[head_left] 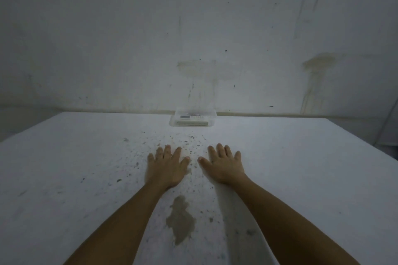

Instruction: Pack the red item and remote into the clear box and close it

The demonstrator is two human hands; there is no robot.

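A clear box stands at the far edge of the white table, against the wall. Through its front wall I see a white remote lying flat, and a faint trace of something red behind it. A lid seems to sit on the box, but I cannot be sure that it is shut. My left hand and my right hand lie flat on the table, palms down, fingers spread, side by side and well short of the box. Neither hand holds anything.
The white table is speckled with dark crumbs between my hands and the box, with a grey-brown stain between my forearms. A stained white wall rises right behind the box. The table's right edge falls off at the far right.
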